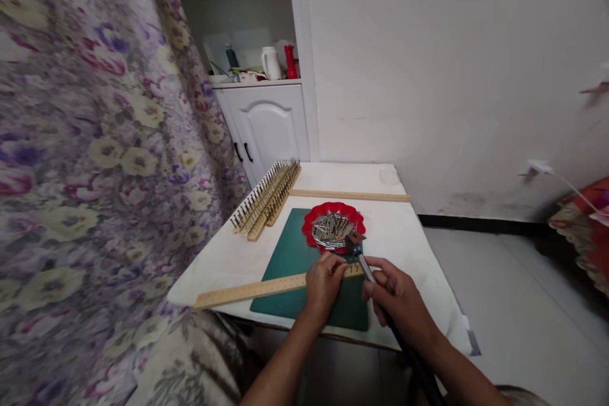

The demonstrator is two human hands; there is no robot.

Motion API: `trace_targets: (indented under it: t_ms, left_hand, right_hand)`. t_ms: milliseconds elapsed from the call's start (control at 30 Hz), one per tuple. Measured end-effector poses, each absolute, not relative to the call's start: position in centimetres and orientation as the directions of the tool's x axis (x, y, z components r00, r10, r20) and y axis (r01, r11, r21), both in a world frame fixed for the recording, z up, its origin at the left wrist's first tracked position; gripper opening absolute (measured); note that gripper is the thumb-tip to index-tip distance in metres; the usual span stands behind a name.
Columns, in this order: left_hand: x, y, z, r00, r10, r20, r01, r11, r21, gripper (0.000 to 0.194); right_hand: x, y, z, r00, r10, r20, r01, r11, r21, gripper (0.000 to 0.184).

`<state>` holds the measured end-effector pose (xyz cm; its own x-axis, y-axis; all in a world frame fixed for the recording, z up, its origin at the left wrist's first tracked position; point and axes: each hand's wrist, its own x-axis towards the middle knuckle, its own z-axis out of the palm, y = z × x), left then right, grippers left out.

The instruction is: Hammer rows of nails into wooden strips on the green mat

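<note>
My right hand (398, 297) grips the handle of a small hammer (354, 246), whose dark head hovers over the right end of a wooden strip (252, 290). That strip lies across the front of a green cutting mat (290, 257). My left hand (324, 283) is closed in a pinch on the strip near its right end, just under the hammer head; what it pinches is too small to make out. Behind the hands a red scalloped dish (333, 210) holds a pile of steel nails (330, 229).
The white table (223, 260) also carries several wooden strips studded with upright nails (266, 196) at the back left and a bare strip (349, 195) at the back. Floral fabric (95, 158) hangs along the left. A white cabinet (266, 124) stands behind.
</note>
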<state>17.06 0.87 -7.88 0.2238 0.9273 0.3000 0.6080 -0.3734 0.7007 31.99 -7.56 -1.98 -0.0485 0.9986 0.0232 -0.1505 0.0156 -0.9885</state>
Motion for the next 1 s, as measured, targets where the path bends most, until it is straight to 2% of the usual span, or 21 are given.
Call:
trace_targets:
  t_ms: [200, 333, 467, 800, 1000]
  left_hand:
    - [15.9, 0.9, -7.6, 0.296, 0.899, 0.322, 0.579, -0.437, 0.689, 0.011]
    - [14.1, 0.4, -7.1, 0.340, 0.874, 0.346, 0.678, -0.483, 0.554, 0.016]
    - [12.9, -0.1, -7.0, 0.375, 0.882, 0.285, 0.750, -0.469, 0.466, 0.024]
    - [13.8, 0.2, -7.3, 0.357, 0.886, 0.295, 0.768, -0.458, 0.448, 0.019]
    - [14.2, 1.4, -5.1, 0.372, 0.845, 0.384, 0.721, -0.524, 0.454, 0.014]
  right_hand:
    - [32.9, -6.7, -1.2, 0.022, 0.998, 0.063, -0.175, 0.066, -0.982, 0.036]
    - [33.6, -6.3, -1.2, 0.066, 0.994, 0.082, -0.173, 0.093, -0.981, 0.036]
    - [34.2, -6.1, -1.2, 0.105, 0.990, 0.089, -0.170, 0.106, -0.980, 0.037]
    - [34.7, -5.7, -1.2, 0.129, 0.987, 0.095, -0.182, 0.117, -0.976, 0.039]
    - [34.7, -5.6, -0.4, 0.158, 0.983, 0.092, -0.193, 0.123, -0.974, 0.040]
